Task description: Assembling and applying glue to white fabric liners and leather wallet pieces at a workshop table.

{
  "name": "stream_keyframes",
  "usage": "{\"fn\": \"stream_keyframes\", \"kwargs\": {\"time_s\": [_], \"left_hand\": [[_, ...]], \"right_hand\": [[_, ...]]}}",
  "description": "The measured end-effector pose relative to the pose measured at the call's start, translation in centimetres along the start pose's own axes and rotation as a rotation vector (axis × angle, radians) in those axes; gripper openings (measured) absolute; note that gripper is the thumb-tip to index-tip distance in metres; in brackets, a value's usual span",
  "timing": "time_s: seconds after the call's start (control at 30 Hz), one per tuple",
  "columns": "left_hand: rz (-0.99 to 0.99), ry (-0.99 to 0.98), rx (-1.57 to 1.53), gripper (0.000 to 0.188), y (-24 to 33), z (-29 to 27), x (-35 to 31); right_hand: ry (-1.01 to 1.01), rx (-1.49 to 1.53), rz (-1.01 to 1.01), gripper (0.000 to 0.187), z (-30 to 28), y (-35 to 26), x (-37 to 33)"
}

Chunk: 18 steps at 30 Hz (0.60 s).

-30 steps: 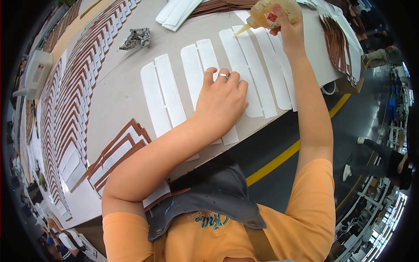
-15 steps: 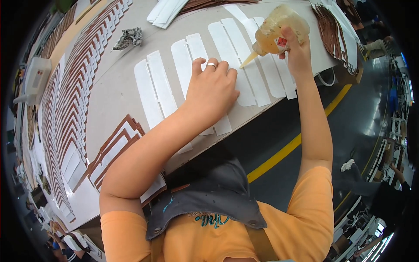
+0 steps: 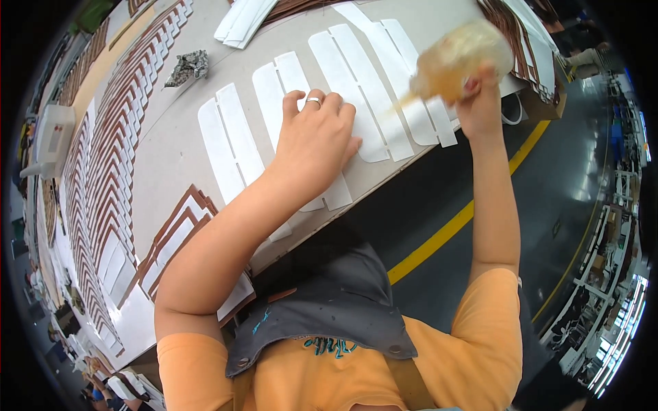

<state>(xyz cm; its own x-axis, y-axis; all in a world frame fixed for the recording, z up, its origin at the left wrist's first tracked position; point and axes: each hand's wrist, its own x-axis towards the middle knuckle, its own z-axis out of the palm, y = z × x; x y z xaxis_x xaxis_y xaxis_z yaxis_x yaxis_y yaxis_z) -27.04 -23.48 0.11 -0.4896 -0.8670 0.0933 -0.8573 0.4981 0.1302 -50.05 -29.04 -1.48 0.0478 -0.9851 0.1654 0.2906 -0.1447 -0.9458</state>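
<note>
Grey table (image 3: 168,140) lies open at ten o'clock; your right grip (image 3: 478,99) clasps the translucent amber bottle (image 3: 460,58), nearer the edge than before; I can't judge your left grip (image 3: 312,140).

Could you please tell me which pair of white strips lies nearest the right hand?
The rightmost strip pair, partly hidden by the bottle; the others lie farther left.

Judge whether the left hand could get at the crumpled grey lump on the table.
Probably yes: nothing held shows in the left hand, and only flat white strips and tabletop lie between it and the crumpled grey lump.
</note>
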Motion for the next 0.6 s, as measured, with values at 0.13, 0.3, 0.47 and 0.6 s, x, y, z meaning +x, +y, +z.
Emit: {"fn": "stream_keyframes", "kwargs": {"time_s": [0.13,0.3,0.47,0.6], "left_hand": [[0.02,0.09,-0.018,0.027,-0.1,0.7,-0.1],[-0.008,0.009,-0.019,0.029,0.1,0.0,-0.1],[0.02,0.031,-0.019,0.031,0.1,0.1,-0.1],[0.026,0.042,-0.036,0.031,-0.1,0.2,-0.2]], "right_hand": [[0.025,-0.058,-0.179,0.044,2.0,-0.3,6.3],[-0.02,-0.268,-0.253,0.035,3.8,1.4,11.5],[-0.041,-0.301,-0.262,0.034,4.3,2.6,13.1],[-0.083,-0.334,-0.273,0.033,4.3,2.6,13.1]]}}
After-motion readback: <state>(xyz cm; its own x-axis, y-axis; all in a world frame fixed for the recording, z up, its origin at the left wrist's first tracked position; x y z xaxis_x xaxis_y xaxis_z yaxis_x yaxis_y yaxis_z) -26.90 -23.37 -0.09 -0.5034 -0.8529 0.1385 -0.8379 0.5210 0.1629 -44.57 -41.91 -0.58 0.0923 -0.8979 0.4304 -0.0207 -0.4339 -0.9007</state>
